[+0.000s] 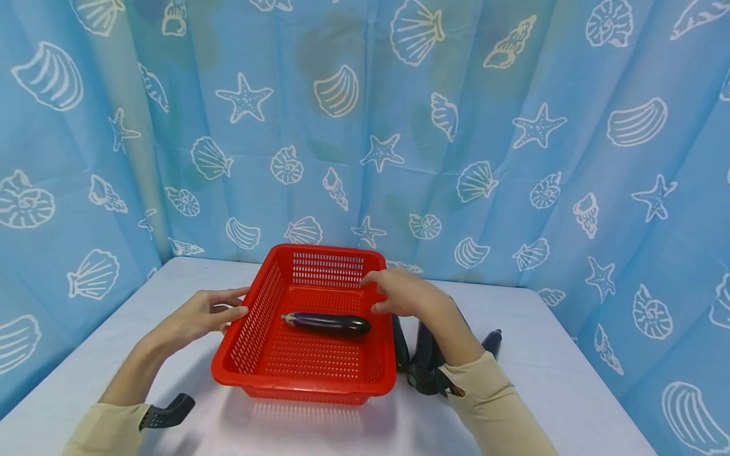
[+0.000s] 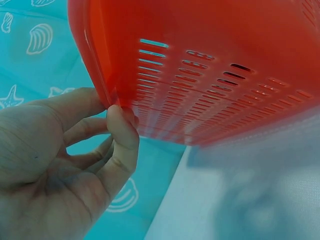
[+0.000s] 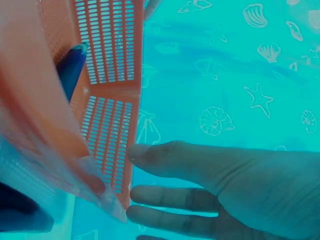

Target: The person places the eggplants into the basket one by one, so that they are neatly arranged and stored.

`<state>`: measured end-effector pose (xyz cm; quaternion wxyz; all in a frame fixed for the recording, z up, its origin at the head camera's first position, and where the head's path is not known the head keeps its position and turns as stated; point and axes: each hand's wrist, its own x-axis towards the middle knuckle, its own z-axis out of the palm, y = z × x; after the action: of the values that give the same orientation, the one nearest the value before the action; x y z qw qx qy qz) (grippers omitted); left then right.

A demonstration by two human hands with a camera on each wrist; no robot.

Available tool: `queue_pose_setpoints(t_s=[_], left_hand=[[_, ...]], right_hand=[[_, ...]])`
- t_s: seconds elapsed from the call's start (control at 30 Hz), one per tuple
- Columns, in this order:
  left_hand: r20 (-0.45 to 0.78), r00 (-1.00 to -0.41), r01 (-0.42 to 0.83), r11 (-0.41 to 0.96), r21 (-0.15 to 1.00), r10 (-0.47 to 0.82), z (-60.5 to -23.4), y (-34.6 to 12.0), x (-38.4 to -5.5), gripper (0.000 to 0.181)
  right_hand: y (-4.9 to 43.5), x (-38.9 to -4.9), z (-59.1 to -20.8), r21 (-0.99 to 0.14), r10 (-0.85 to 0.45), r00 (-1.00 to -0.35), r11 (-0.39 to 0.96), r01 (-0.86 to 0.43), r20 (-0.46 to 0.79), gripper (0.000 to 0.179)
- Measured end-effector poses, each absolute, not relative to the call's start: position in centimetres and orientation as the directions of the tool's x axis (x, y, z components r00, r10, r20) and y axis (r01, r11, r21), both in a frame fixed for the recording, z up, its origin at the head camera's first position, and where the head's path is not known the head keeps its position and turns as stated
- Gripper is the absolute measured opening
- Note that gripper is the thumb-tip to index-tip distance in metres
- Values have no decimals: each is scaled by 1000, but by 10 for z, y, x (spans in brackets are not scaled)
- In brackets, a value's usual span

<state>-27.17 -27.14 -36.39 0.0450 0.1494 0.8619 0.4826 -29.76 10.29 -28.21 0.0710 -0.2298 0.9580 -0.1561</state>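
Observation:
A red plastic basket [image 1: 313, 367] with slotted walls stands in the middle of the head view. Inside lies one dark purple eggplant [image 1: 331, 323], its stem end pointing left. My left hand [image 1: 202, 311] pinches the basket's left rim between thumb and fingers, which the left wrist view shows close up. Over the right rim is my right hand [image 1: 407, 292], its thumb and fingers held apart. In the right wrist view its nearly straight fingers [image 3: 170, 197] come right at the basket's edge with nothing between them and the thumb.
Several dark eggplants [image 1: 423, 345] lie on the white table [image 1: 547, 373] right of the basket, partly hidden by the right forearm. A blue curtain [image 1: 433, 145] with white shells hangs behind and at both sides. Black straps [image 1: 165, 413] sit on both wrists.

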Motion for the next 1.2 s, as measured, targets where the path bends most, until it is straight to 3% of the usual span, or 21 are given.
queue_pose_setpoints(t_s=[0.37,0.7,1.2], left_hand=[[56,-957,195,484,853,286,-365,-269,-270,68],[66,-954,208,490,847,292,-364,-270,-270,66],[70,-952,214,485,848,298,-364,-270,-270,67]], right_hand=[[128,-290,-295,-350,-397,-918,863,-365,-22,55],[150,-285,-311,-298,-317,-948,906,-301,-6,51],[172,-282,-333,-300,-293,-956,914,-273,-21,48]])
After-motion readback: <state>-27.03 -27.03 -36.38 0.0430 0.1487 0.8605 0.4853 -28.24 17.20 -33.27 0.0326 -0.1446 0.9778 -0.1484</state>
